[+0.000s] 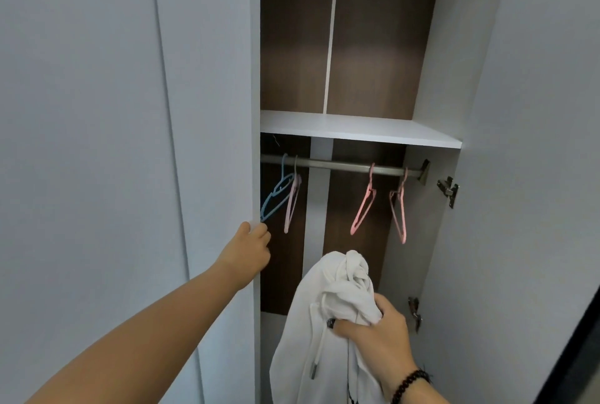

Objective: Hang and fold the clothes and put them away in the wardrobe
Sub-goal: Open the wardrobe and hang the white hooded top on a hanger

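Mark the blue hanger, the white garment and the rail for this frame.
blue hanger (276, 192): head view, on its sloping arm.
white garment (328, 293): head view, on the bunched cloth above the right hand.
rail (337, 165): head view, on the bare bar between hangers.

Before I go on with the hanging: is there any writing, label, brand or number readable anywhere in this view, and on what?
None can be read.
White garment, gripped by the right hand: black marks at its lower edge, cut off by the frame; unreadable.
Hangers on the rail, shelf, door hinges: no text visible.
Left hand is at the closed door's edge, which is blank.
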Demonstrator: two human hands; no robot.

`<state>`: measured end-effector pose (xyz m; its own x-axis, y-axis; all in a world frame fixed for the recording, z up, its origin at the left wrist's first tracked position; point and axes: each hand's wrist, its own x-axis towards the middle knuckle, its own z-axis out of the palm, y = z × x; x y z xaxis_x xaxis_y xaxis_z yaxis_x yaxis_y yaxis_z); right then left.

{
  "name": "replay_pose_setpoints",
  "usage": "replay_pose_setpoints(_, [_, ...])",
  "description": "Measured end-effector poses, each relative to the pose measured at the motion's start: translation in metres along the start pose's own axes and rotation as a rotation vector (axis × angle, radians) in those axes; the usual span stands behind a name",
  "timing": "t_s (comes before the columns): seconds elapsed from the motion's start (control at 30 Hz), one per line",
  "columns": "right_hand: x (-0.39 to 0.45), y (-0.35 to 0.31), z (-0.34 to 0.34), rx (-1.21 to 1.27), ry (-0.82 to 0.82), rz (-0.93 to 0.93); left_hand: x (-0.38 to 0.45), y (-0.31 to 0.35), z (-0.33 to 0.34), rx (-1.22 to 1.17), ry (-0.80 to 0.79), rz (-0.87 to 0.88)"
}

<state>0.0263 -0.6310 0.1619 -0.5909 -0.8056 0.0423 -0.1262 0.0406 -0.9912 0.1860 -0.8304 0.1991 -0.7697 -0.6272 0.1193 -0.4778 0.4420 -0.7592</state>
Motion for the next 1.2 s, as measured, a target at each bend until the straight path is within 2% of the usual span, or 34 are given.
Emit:
replay_pose_setpoints(0.2, [-0.014, 0.003, 0.003, -0.011, -0.059, 0.032, -0.042, -0.010, 0.002, -0.066, -0.075, -0.039])
replay_pose_setpoints(0.4, [-0.022, -0.004, 0.025, -0.052, -0.085, 0.010, -0.078, -0.033, 0.018, -0.118, -0.081, -0.007])
replay_pose_setpoints(0.7, [-0.034, -0.017, 0.103, -0.089, -0.075, -0.011, -0.127, -0.073, 0.058, -0.136, -0.127, 0.076])
replay_pose_setpoints(0.83, [-0.045, -0.018, 0.140, -0.084, -0.061, -0.017, -0.147, -0.094, 0.067, -0.179, -0.138, 0.054])
replay_pose_setpoints(0.9, [-0.049, -0.017, 0.156, -0.089, -0.047, -0.014, -0.158, -0.108, 0.085, -0.171, 0.030, 0.091])
replay_pose_setpoints(0.97, [-0.051, -0.018, 0.170, -0.095, -0.028, -0.004, -0.168, -0.122, 0.110, -0.203, 0.041, 0.086])
replay_pose_setpoints(1.03, [-0.054, -0.019, 0.183, -0.092, -0.013, 0.010, -0.173, -0.130, 0.140, -0.229, 0.117, 0.038])
replay_pose_setpoints(1.13, [-0.060, -0.023, 0.204, -0.083, -0.012, 0.012, -0.188, -0.141, 0.156, -0.249, 0.178, 0.047])
replay_pose_setpoints(1.2, [-0.065, -0.024, 0.219, -0.068, -0.023, 0.023, -0.196, -0.152, 0.165, -0.351, 0.173, 0.012])
